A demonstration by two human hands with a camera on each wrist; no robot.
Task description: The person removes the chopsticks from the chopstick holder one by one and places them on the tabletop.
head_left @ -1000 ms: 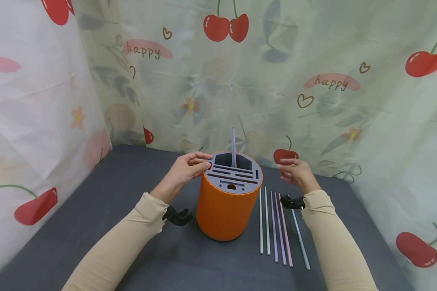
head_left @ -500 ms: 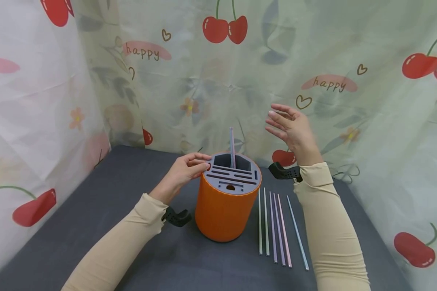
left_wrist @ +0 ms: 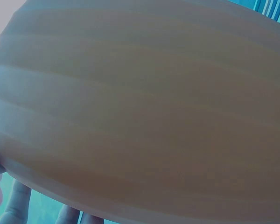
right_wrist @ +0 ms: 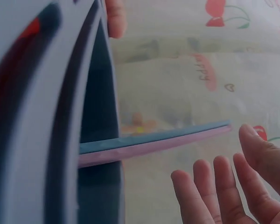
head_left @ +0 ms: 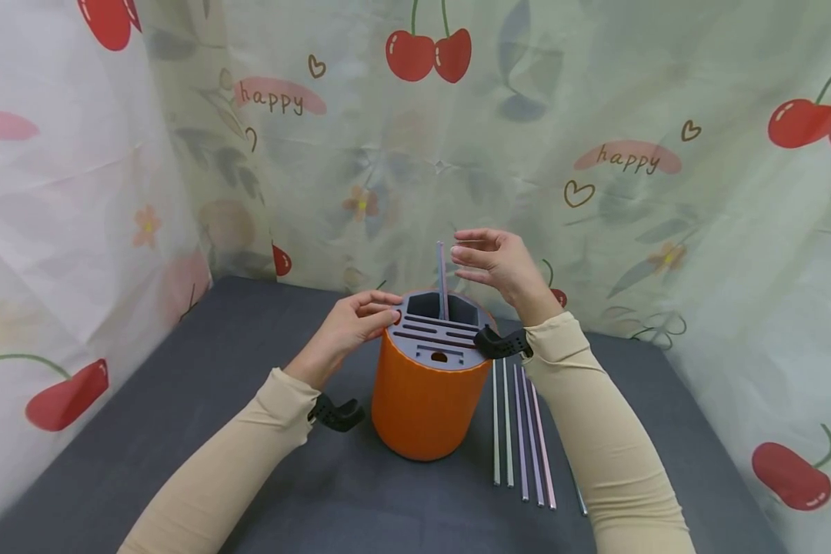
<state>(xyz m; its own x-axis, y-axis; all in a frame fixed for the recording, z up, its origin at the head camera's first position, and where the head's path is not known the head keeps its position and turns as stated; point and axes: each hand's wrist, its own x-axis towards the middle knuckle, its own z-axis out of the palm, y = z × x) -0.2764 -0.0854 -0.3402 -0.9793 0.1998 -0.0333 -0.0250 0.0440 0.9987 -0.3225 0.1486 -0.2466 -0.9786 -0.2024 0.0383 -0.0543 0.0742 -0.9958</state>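
An orange round utensil holder (head_left: 422, 408) with a grey slotted top stands upright. Two chopsticks (right_wrist: 149, 143), one blue and one pink, rise side by side from its rear opening. My left hand (head_left: 346, 327) rests thumb and fingers on the holder's left rim; in the left wrist view the holder's wall fills most of the picture. Just right of the chopsticks' upper ends, my right hand (head_left: 502, 265) is raised with fingers spread, and a small gap shows between them in the right wrist view. Several chopsticks (head_left: 521, 438) lie on the table to the holder's right.
A dark cloth (head_left: 284, 492) covers the table. Behind it and at both sides hang cherry-print curtains (head_left: 360, 154), close to the far edge. My right sleeve (head_left: 595, 415) hides most of a blue chopstick (head_left: 583, 504), which lies apart from the others.
My right hand rose from beside the holder, then came left and down to the tops of the standing chopsticks. The left hand, the holder and the chopsticks have stayed put.
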